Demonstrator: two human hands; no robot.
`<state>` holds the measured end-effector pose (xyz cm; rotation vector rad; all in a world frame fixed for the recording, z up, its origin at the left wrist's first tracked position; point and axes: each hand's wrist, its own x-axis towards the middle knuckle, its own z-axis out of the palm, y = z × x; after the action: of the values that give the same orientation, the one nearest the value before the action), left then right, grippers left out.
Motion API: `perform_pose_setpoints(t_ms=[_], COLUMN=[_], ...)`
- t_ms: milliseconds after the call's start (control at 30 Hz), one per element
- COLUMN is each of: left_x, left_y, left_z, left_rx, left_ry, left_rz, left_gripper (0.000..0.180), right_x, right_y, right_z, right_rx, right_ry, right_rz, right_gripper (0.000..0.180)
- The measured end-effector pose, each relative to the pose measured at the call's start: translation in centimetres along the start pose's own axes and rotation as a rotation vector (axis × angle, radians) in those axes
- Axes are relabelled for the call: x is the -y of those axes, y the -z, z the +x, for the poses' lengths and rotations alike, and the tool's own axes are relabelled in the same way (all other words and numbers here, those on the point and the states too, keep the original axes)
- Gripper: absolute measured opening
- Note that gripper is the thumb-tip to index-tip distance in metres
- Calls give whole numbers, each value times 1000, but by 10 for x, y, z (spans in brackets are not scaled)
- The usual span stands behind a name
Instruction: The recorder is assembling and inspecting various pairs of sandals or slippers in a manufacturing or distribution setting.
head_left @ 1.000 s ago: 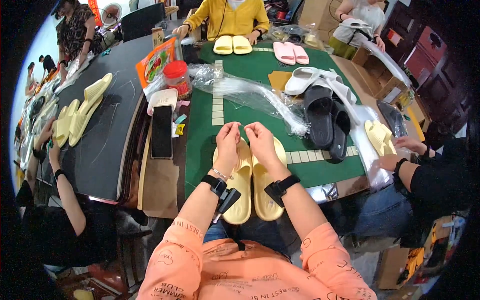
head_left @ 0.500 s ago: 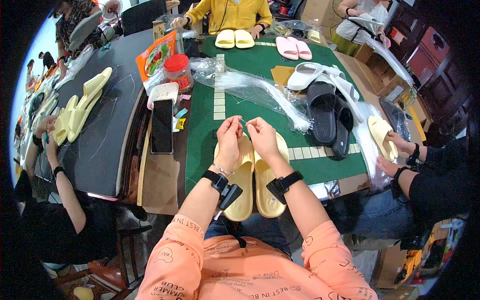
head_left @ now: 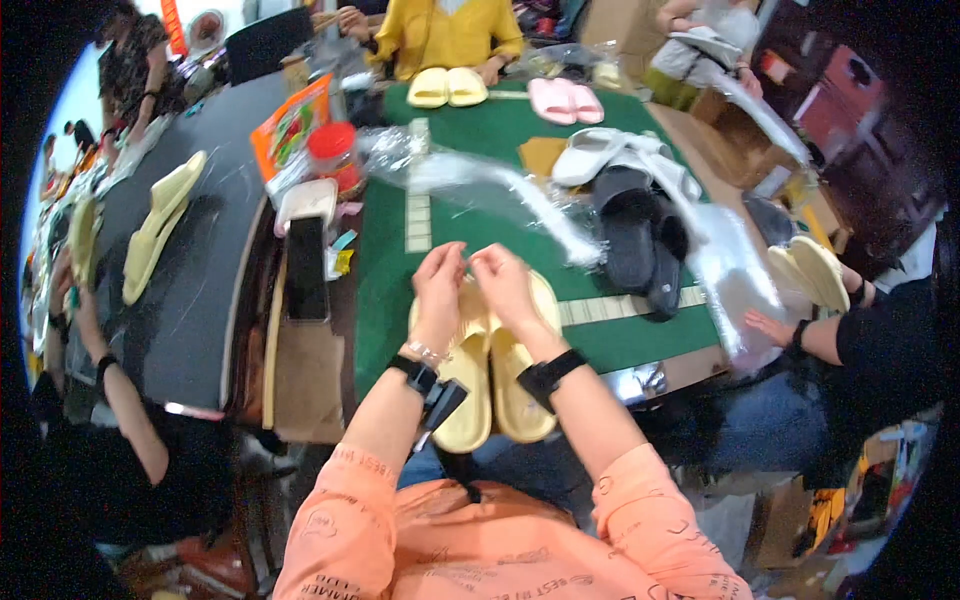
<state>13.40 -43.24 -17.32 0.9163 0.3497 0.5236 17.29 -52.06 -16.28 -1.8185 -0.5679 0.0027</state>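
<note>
Your left hand (head_left: 438, 294) and right hand (head_left: 506, 292) are nearly meeting, fingertips bunched; blur means you cannot tell whether either grip is clenched, released or grasping something thin. Beneath them, a pair of pale yellow slippers (head_left: 467, 392) lies side by side at the near edge of the green-topped table (head_left: 600, 355), toes away from you. To your left is a dark phone (head_left: 307, 268); ahead, a clear plastic bag (head_left: 485, 178); ahead and right, black slippers (head_left: 627, 238); at the far edge, pink slippers (head_left: 566, 102).
</note>
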Motion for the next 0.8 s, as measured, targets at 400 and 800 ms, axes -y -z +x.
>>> perform_pose_setpoints(t_ms=[400,800], left_x=[-10,-14], left_y=[6,7], left_z=[-7,-7], left_rx=[52,64], left_ry=[31,104], left_rz=[-4,-11], left_gripper=[11,11], right_x=[11,10], right_y=[-2,-3], right_z=[-7,-7], right_rx=[16,24], right_ry=[-54,-38], right_rz=[116,108], right_gripper=[18,16])
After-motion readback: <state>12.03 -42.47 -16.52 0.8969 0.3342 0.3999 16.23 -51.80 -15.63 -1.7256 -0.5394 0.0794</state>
